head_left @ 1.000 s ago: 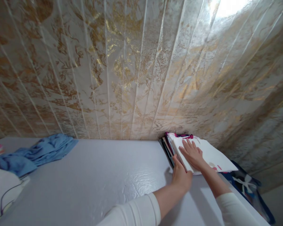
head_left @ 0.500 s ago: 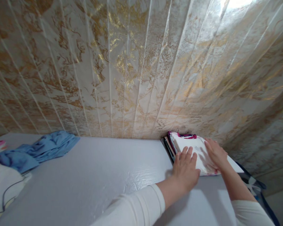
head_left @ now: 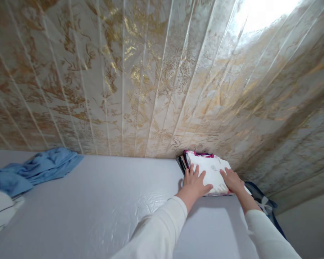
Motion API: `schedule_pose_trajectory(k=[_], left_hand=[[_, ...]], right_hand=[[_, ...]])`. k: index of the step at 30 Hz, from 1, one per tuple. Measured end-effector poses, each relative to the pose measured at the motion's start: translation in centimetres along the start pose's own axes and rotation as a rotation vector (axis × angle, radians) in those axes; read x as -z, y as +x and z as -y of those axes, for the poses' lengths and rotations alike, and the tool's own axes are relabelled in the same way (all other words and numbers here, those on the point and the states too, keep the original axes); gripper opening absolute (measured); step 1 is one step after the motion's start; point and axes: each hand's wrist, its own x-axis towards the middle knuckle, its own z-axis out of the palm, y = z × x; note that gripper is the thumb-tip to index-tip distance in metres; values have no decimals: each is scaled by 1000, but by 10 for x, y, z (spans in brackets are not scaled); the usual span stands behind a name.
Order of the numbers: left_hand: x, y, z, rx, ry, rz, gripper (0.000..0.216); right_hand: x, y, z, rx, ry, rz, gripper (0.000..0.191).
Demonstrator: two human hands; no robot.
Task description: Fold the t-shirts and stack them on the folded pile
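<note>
A stack of folded clothes (head_left: 209, 165) lies against the wall at the right end of the pale surface. Its top piece is white with a magenta-trimmed neckline and a small dark print; darker layers show along its left side. My left hand (head_left: 194, 183) rests on the near left part of the white piece, fingers spread. On the right side of the same piece lies my right hand (head_left: 232, 180), fingers stretched out. Neither hand grips anything. The underside of the stack is hidden.
A crumpled blue garment (head_left: 45, 167) lies at the far left of the pale glossy surface (head_left: 102, 201). In front of it is a white cloth (head_left: 0, 208) with a dark line. Gold-patterned wall covering (head_left: 140, 90) rises behind. A dark blue strapped item (head_left: 261, 201) is beyond the right edge.
My left hand has come down onto the stack's near left part. My right hand has shifted slightly on the right side. The whole view has turned a little to the right.
</note>
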Motion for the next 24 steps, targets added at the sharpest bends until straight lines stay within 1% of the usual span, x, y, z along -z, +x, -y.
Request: schedule_pose_trajectory(k=[2, 3, 5, 7, 8, 10, 11, 14, 16, 19, 22, 24], left_hand=[[13, -12, 4, -4, 16, 26, 63], [20, -22, 9, -7, 25, 38, 64], [33, -52, 22, -4, 47, 68, 69], [45, -92, 40, 30, 72, 105, 73], [52, -114, 48, 60, 84, 120, 73], [70, -159, 63, 133, 116, 135, 73], [81, -180, 69, 171, 133, 136, 72], [120, -239, 86, 320, 207, 101, 71], [150, -273, 102, 430, 301, 35, 71], [195, -324, 134, 516, 495, -136, 64], [233, -370, 164, 552, 716, -341, 52], [251, -394, 176, 636, 851, -439, 49]], right_hand=[[9, -10, 10, 32, 47, -66, 58], [11, -19, 17, 57, 77, -103, 57], [9, -46, 38, 127, 141, -158, 58], [-2, -84, 69, 226, 220, -173, 59], [-8, -106, 87, 301, 272, -172, 59], [-22, -154, 127, 518, 469, -176, 56], [-28, -178, 148, 584, 534, -161, 54], [-44, -243, 205, 733, 656, -46, 50], [-52, -275, 236, 797, 704, 13, 51], [-57, -302, 268, 893, 703, 121, 50], [-55, -310, 283, 1011, 631, 227, 41], [-54, -309, 285, 1065, 601, 246, 37]])
